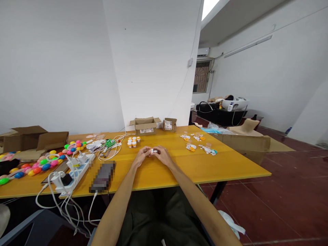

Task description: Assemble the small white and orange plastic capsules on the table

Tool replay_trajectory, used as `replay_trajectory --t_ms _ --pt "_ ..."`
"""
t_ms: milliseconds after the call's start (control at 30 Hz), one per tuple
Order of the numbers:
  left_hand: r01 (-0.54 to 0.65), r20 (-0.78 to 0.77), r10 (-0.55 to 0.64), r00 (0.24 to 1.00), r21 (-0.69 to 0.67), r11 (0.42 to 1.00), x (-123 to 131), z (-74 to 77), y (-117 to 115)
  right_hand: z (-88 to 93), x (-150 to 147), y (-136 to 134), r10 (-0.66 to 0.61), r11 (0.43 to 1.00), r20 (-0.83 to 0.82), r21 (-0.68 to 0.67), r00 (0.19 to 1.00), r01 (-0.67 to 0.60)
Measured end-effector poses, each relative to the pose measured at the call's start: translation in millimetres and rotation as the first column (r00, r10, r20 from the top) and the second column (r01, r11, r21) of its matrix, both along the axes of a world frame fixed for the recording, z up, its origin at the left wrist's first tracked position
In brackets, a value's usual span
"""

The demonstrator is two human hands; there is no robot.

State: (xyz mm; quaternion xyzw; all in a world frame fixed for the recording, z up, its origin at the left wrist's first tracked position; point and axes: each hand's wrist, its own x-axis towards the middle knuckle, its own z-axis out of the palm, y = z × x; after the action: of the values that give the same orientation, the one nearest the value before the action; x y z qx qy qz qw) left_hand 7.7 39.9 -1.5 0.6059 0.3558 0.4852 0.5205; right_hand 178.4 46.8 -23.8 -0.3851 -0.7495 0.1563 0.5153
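My left hand (141, 156) and my right hand (162, 154) meet over the middle of the yellow table (179, 164), fingers pinched together on a small white piece (154, 150) held between them. Just beyond the hands stands a cluster of small orange-and-white containers (133, 141). To the right lie scattered small white, orange and blue parts (197, 143). What exactly the small piece is cannot be made out.
Two open cardboard boxes (145, 125) (169, 124) stand at the table's back edge. A white power strip (74, 171) with cables, a dark device (103, 176) and colourful plastic eggs (43, 163) lie left. A large cardboard box (246, 143) stands right of the table.
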Motion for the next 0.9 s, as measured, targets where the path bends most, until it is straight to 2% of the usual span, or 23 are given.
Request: replay_trajectory --t_ms 600,900 --pt "-0.003 0.009 0.004 1.0 -0.046 0.999 2.6 1.2 -0.4 3.3 -1.9 -3.5 0.033 0.999 -0.006 0.028 0.999 -0.033" --pt "-0.004 0.028 0.006 1.0 -0.063 0.998 2.7 1.5 -1.1 1.5 -1.9 -1.6 0.069 0.998 -0.053 -0.002 0.996 -0.069"
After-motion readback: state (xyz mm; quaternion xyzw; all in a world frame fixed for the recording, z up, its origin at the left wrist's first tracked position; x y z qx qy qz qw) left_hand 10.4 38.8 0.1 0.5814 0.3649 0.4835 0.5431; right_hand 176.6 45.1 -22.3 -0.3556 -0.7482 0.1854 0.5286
